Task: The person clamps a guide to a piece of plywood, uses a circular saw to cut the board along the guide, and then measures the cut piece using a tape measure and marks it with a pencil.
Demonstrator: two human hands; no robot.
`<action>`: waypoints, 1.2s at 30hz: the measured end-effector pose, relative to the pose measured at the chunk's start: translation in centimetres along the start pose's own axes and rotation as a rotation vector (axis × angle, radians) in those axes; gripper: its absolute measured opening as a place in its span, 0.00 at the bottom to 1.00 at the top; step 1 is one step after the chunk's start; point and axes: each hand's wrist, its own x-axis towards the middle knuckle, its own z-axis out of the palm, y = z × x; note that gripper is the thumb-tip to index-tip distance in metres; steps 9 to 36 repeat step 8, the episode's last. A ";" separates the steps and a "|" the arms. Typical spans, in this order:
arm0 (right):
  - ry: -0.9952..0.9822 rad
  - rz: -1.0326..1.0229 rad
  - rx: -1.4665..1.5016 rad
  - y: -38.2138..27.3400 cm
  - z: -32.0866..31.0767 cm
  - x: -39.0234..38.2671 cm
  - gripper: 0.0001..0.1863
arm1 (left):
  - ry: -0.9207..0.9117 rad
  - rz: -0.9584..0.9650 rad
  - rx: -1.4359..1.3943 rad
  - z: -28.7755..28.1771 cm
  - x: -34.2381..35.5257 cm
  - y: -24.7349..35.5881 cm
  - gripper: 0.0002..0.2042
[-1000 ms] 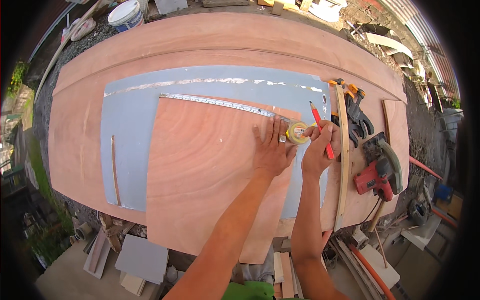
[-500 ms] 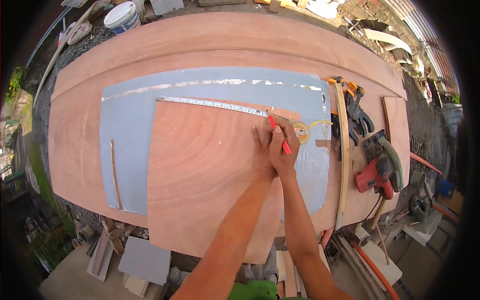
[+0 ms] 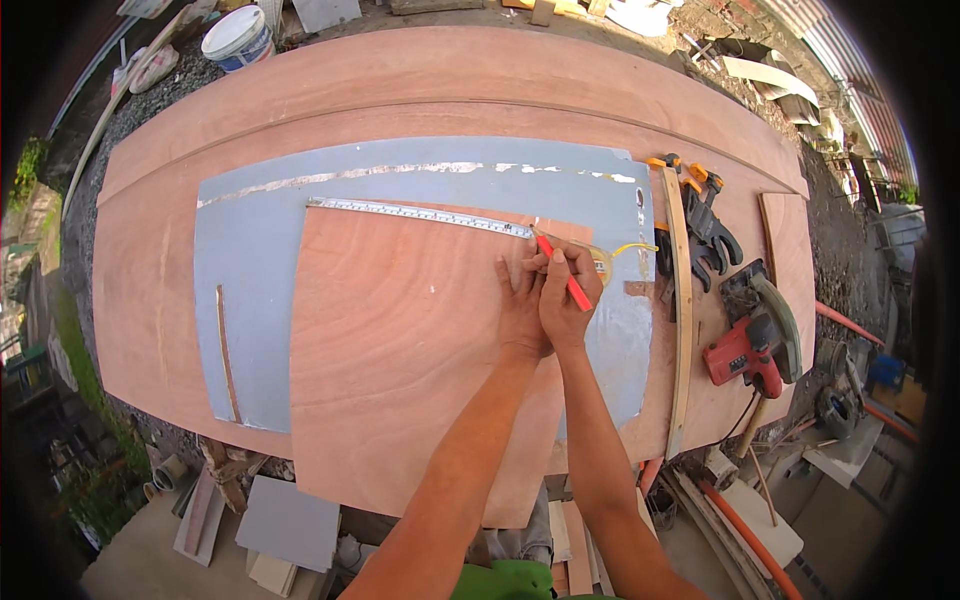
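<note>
A red pencil [image 3: 577,293] slants up and left in my right hand [image 3: 567,312], which is closed around it. Its tip meets the upper part of a reddish plywood panel [image 3: 400,330], beside the blade of a tape measure [image 3: 430,213]. The blade runs from the panel's upper left corner along its top edge. The tape's yellow case [image 3: 603,262] is partly hidden behind my right hand. My left hand [image 3: 520,318] lies on the panel, pressed close to the right one, with fingers stretched toward the blade; some of its fingers are hidden.
The panel overlaps a grey-blue board [image 3: 250,270] on a larger plywood sheet [image 3: 140,290]. On the right lie a wooden strip [image 3: 680,330], black-and-orange clamps [image 3: 708,225] and a red circular saw [image 3: 745,350]. A white bucket [image 3: 237,38] stands beyond the far left edge.
The whole view has shifted slightly. The tape's case is now more hidden behind my right hand. The pencil tip stays near the end of the visible blade.
</note>
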 end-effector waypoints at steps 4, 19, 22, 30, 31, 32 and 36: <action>-0.007 0.009 -0.017 -0.2 0.0 0.0 0.10 | -0.065 -0.008 0.000 -0.3 0.1 0.0 0.38; 0.010 -0.009 -0.010 -0.1 0.0 0.0 0.11 | 0.007 -0.001 0.004 -0.2 -0.1 0.0 0.40; 0.010 -0.009 -0.010 -0.1 0.0 0.0 0.11 | 0.007 -0.001 0.004 -0.2 -0.1 0.0 0.40; 0.010 -0.009 -0.010 -0.1 0.0 0.0 0.11 | 0.007 -0.001 0.004 -0.2 -0.1 0.0 0.40; 0.010 -0.009 -0.010 -0.1 0.0 0.0 0.11 | 0.007 -0.001 0.004 -0.2 -0.1 0.0 0.40; 0.010 -0.009 -0.010 -0.1 0.0 0.0 0.11 | 0.007 -0.001 0.004 -0.2 -0.1 0.0 0.40; 0.010 -0.009 -0.010 -0.1 0.0 0.0 0.11 | 0.007 -0.001 0.004 -0.2 -0.1 0.0 0.40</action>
